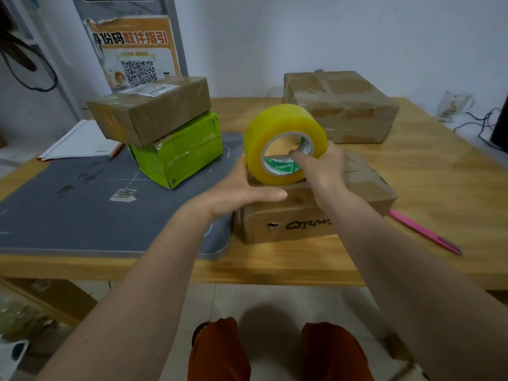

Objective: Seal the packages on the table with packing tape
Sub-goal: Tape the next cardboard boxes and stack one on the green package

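Hands: right (324, 166) grips tape roll (277, 133), left (242, 188) flat against box (302, 215) on wooden table (439, 188).

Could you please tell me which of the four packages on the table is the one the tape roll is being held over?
The low brown box nearest the table's front edge, with black handwriting on its front face. The tape roll sits above its top; the other three stand farther back.

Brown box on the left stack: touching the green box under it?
Touching. The head view shows the brown box resting skewed directly on top of the green box, overhanging its left side, with no gap where they meet.
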A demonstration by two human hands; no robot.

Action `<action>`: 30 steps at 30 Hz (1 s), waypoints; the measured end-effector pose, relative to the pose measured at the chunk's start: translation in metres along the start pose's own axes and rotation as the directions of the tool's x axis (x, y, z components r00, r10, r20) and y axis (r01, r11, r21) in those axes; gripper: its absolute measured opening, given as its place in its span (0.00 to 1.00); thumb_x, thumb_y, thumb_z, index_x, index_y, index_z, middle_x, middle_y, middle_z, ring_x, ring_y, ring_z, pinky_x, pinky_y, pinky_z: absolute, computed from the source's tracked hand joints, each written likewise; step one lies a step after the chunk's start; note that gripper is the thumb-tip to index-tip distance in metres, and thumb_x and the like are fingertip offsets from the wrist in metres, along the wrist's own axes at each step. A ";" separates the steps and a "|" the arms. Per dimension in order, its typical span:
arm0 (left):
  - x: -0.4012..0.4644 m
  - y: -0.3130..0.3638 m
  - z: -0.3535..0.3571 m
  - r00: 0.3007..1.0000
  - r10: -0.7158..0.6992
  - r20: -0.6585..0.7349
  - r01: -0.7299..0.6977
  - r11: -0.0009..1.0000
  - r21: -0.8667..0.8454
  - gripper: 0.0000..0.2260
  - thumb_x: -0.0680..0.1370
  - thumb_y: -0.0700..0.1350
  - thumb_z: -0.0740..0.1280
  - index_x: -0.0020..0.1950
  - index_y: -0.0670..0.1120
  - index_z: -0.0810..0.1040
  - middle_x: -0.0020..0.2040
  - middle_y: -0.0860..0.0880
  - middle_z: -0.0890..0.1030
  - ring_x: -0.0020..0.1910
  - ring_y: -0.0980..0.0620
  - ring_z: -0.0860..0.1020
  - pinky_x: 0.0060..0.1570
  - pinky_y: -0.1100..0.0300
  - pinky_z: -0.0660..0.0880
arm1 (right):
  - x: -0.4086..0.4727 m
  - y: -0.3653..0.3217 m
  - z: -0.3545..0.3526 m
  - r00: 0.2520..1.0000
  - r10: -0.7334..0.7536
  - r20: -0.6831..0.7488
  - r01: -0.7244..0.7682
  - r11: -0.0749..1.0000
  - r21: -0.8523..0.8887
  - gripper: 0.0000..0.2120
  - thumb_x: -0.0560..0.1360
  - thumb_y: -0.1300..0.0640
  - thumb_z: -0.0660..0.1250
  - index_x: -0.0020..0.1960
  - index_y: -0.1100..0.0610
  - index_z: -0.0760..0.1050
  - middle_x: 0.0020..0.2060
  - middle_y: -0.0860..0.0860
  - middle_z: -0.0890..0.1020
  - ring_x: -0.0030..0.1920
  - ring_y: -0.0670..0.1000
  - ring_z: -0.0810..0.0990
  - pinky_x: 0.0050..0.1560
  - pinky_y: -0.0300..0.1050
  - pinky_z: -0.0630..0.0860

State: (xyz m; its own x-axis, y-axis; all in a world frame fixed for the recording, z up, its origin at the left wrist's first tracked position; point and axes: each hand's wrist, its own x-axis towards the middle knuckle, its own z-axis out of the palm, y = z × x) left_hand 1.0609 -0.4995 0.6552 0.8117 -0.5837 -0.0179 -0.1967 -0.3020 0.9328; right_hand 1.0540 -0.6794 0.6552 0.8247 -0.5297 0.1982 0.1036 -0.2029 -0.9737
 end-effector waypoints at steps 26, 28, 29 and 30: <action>0.041 0.021 0.042 0.963 -0.230 -0.137 0.216 0.366 0.905 0.72 0.53 0.83 0.62 0.77 0.38 0.34 0.79 0.39 0.38 0.78 0.40 0.38 0.75 0.48 0.39 | 0.029 0.006 -0.074 0.999 -0.029 0.017 0.031 0.987 -0.156 0.07 0.72 0.56 0.74 0.42 0.45 0.78 0.39 0.42 0.81 0.42 0.44 0.79 0.42 0.42 0.73; 0.040 0.015 0.049 0.977 -0.169 -0.131 0.191 0.411 0.891 0.69 0.56 0.82 0.62 0.78 0.39 0.34 0.79 0.42 0.36 0.78 0.44 0.37 0.76 0.51 0.38 | 0.033 0.005 -0.077 1.000 -0.029 -0.011 0.027 0.988 -0.152 0.05 0.74 0.56 0.73 0.45 0.47 0.78 0.39 0.42 0.81 0.43 0.47 0.79 0.40 0.40 0.72; 0.040 0.013 0.049 0.979 -0.153 -0.132 0.186 0.422 0.888 0.69 0.56 0.82 0.62 0.78 0.39 0.34 0.79 0.43 0.36 0.78 0.45 0.37 0.76 0.52 0.38 | 0.035 0.004 -0.079 0.999 -0.044 -0.016 0.040 0.985 -0.166 0.04 0.74 0.57 0.73 0.46 0.49 0.79 0.39 0.44 0.81 0.44 0.48 0.79 0.39 0.39 0.72; 0.039 0.012 0.048 0.979 -0.151 -0.134 0.187 0.425 0.886 0.69 0.57 0.81 0.61 0.78 0.39 0.33 0.79 0.43 0.36 0.78 0.45 0.37 0.76 0.52 0.38 | 0.037 0.002 -0.080 0.998 -0.062 -0.006 0.059 0.980 -0.188 0.04 0.74 0.58 0.72 0.48 0.52 0.79 0.40 0.46 0.81 0.44 0.49 0.79 0.40 0.39 0.72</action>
State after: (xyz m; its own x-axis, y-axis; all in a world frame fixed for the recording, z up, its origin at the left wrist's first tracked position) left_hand 1.0637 -0.5619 0.6482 0.8985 -0.4250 -0.1099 -0.4189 -0.9050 0.0742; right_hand 1.0407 -0.7653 0.6695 0.8132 -0.5214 0.2585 0.0458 -0.3854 -0.9216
